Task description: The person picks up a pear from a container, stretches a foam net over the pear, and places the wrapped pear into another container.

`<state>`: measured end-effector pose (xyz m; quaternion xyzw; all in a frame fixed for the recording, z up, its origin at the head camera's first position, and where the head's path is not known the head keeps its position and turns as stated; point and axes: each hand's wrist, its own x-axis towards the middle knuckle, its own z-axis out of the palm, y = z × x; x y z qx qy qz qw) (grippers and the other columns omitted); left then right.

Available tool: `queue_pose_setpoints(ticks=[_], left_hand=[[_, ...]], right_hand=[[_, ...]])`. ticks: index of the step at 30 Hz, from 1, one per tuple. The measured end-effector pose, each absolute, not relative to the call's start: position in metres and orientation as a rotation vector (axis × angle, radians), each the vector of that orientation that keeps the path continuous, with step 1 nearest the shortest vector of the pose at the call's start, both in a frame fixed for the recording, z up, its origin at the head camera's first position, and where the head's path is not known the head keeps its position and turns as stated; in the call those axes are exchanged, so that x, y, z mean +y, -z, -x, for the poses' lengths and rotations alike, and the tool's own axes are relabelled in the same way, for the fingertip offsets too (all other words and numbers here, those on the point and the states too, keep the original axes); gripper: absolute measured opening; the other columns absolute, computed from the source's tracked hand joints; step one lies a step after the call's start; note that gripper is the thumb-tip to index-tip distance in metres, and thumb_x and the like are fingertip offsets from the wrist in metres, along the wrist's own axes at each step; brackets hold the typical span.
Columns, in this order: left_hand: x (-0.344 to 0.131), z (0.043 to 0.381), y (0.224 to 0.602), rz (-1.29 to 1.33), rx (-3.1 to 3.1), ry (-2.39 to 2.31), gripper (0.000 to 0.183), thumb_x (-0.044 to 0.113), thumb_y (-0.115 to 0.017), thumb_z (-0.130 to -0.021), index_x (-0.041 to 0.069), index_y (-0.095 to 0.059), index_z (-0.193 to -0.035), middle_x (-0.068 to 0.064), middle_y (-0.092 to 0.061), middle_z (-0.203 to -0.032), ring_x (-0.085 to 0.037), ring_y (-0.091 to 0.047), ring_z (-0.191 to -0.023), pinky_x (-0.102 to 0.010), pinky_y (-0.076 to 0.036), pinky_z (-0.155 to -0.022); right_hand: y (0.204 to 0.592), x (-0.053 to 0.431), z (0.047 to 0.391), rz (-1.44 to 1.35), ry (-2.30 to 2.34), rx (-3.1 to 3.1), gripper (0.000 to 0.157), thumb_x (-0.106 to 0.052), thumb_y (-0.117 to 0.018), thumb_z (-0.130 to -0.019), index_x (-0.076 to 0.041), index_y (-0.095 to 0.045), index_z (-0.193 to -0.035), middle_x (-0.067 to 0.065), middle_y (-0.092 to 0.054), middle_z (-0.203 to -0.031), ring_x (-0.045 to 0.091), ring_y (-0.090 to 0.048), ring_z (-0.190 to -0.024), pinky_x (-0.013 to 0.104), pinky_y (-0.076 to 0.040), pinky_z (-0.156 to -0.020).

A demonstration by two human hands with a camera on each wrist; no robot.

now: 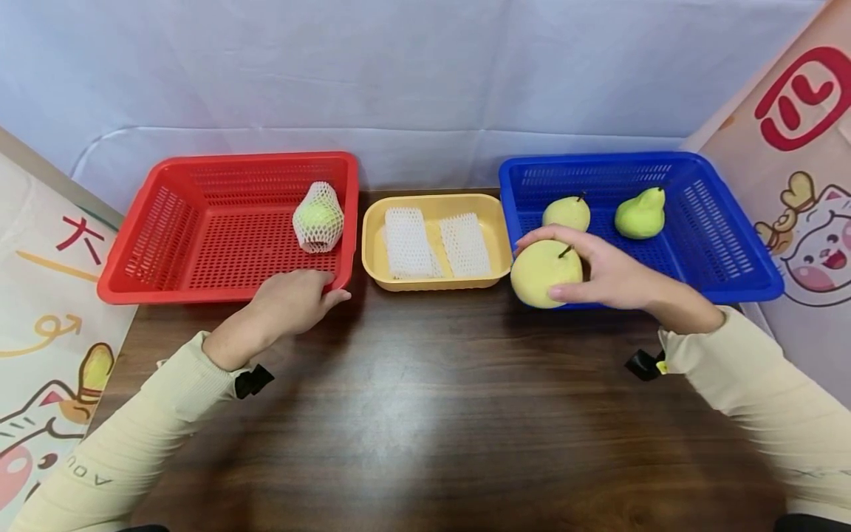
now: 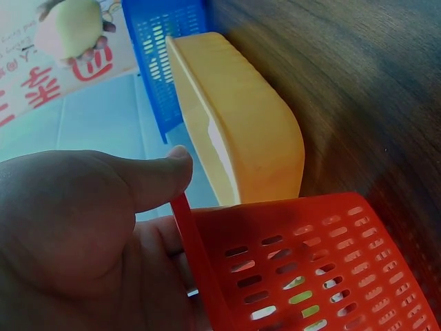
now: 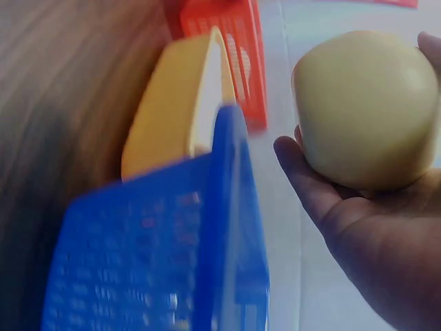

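Observation:
My right hand (image 1: pixel 614 275) grips a large round yellow pear (image 1: pixel 541 272), thumb on the near side and fingers over the far side. It holds the pear above the front left corner of the blue basket (image 1: pixel 738 284); the right wrist view shows the pear (image 3: pixel 365 110) raised over the rim. A second yellow pear (image 1: pixel 566 214) and a green pear (image 1: pixel 640 214) lie in that basket. With its thumb on one side and fingers on the other, my left hand (image 1: pixel 290 307) grips the rim of the red basket (image 1: pixel 173 284). Inside lies a green pear in a white foam net (image 1: pixel 319 218).
Between the baskets stands a yellow tray (image 1: pixel 435 284) with two white foam nets, one on the left (image 1: pixel 407 240) and one on the right (image 1: pixel 467 244). A pale cloth (image 1: pixel 425 74) hangs behind. Printed panels flank the brown wooden table (image 1: pixel 425 414).

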<state>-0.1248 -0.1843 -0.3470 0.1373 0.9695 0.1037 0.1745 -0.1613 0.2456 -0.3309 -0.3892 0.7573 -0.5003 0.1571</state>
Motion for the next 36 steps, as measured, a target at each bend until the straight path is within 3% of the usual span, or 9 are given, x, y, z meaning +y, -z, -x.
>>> queue_pose_setpoints(ticks=[8, 18, 24, 36], left_hand=[[-0.184, 0.125, 0.347, -0.394, 2.747, -0.284, 0.036, 0.041, -0.058, -0.103, 0.014, -0.055, -0.08, -0.004, -0.051, -0.067, -0.022, -0.053, -0.068, -0.042, -0.044, -0.059], [-0.184, 0.125, 0.347, -0.393, 2.748, -0.289, 0.036, 0.041, -0.058, -0.104, 0.015, -0.054, -0.079, -0.004, -0.051, -0.067, -0.022, -0.052, -0.067, -0.042, -0.043, -0.058], [-0.184, 0.124, 0.347, -0.394, 2.752, -0.283, 0.036, 0.04, -0.058, -0.104, 0.014, -0.054, -0.079, -0.004, -0.051, -0.067, -0.022, -0.053, -0.067, -0.043, -0.045, -0.058], [-0.184, 0.125, 0.348, -0.395, 2.751, -0.279, 0.036, 0.041, -0.057, -0.104, 0.014, -0.055, -0.08, -0.005, -0.052, -0.068, -0.023, -0.054, -0.068, -0.045, -0.046, -0.059]], right_hand=[[0.342, 0.22, 0.141, 1.124, 1.292, 2.122, 0.064, -0.002, -0.08, -0.083, -0.008, -0.052, -0.141, 0.01, -0.057, -0.139, 0.016, -0.05, -0.127, 0.022, -0.04, -0.103], [0.361, 0.194, 0.121, 1.084, 1.265, 2.109, 0.066, -0.015, -0.084, -0.083, -0.017, -0.053, -0.141, 0.001, -0.058, -0.136, 0.019, -0.054, -0.121, 0.033, -0.046, -0.101], [0.378, 0.184, 0.116, 1.055, 1.289, 2.113, 0.064, -0.018, -0.084, -0.084, -0.017, -0.053, -0.14, 0.001, -0.058, -0.136, 0.018, -0.055, -0.119, 0.033, -0.046, -0.099], [0.409, 0.17, 0.108, 1.028, 1.328, 2.178, 0.067, -0.02, -0.087, -0.082, -0.007, -0.054, -0.139, 0.004, -0.061, -0.134, 0.017, -0.056, -0.118, 0.032, -0.044, -0.103]])
